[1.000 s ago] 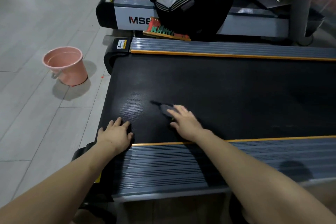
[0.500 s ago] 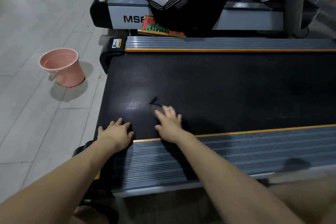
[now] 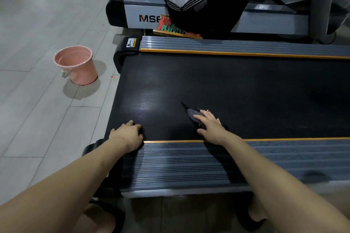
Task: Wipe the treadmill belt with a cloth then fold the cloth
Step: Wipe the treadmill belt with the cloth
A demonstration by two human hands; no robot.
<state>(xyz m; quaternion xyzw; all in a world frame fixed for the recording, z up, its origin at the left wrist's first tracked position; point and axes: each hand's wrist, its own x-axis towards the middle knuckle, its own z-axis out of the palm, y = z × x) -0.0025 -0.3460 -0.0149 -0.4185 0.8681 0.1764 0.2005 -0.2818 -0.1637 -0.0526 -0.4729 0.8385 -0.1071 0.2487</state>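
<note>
Since 0.5 s ago the right hand has slid the cloth rightward along the belt, away from the left hand, which hasn't shifted. Going left to right: a pink bucket sits on the tiled floor at approx 10 o'clock from the left hand, well apart from the treadmill. Left hand rests at the belt's near left corner, fingers bent loosely w/ tips on the black surface, heel on the ribbed side rail; it holds nothing, just braces. Right hand lies flat, fingers straight and spread, pressing down on the dark grey cloth; no pinch, no curl round it. Cloth pokes out from under the fingertips toward 11 o'clock, a thin tail trailing further that way; most of it is hidden under the palm. At 12 o'clock, beyond the far rail, a second treadmill carries a dark bag w/ striped fabric and a red-green item I can't ID. Step in hand, I'd say: wiping, still at the near-left part; the big stretch of belt toward 2–3 o'clock looks untouched, so folding is a way off. Next move prob. calls for steady flat pressure while sweeping toward 3 o'clock, keeping the cloth from bunching or slipping out, left hand staying put as support.
</note>
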